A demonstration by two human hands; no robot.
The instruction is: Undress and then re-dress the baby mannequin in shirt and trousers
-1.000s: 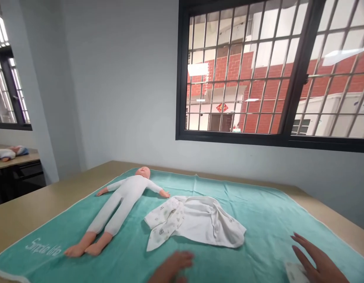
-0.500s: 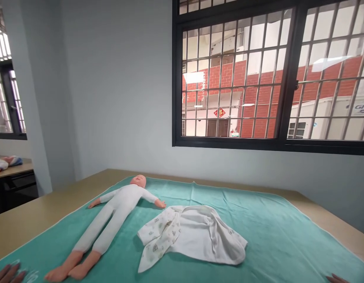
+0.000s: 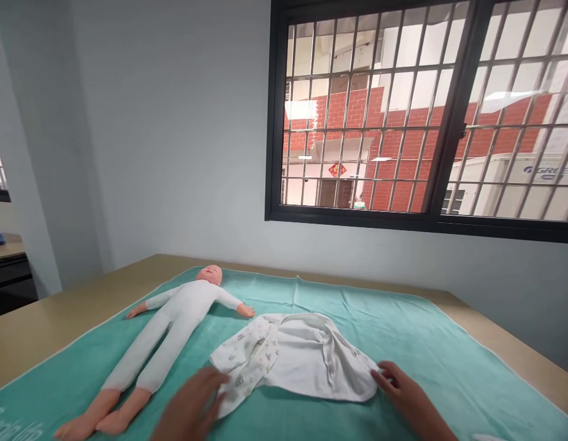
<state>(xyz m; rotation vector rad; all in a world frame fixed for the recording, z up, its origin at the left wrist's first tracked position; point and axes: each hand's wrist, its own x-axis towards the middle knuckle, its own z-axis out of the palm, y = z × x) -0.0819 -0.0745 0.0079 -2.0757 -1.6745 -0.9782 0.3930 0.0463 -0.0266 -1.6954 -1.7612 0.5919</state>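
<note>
A white baby shirt [image 3: 306, 367] with a small printed pattern lies spread on a green towel [image 3: 431, 343]. My left hand [image 3: 192, 404], blurred by motion, is at the shirt's left patterned part, thumb and fingers apart. On the other side, my right hand [image 3: 401, 389] has its fingertips at the shirt's right edge, with a gap between thumb and forefinger. A baby doll [image 3: 182, 312] in a white bodysuit lies on its back to the left of the shirt, head toward the wall and one arm stretched toward the shirt.
The towel covers much of a tan table [image 3: 49, 331] that stands against a grey wall [image 3: 182, 153]. Above it is a black-framed window [image 3: 357, 222] with metal bars. Another table [image 3: 8, 248] stands at the far left behind a pillar.
Both hands have come in from the lower corners to the two sides of the shirt. The view has shifted slightly; doll and shirt lie as before.
</note>
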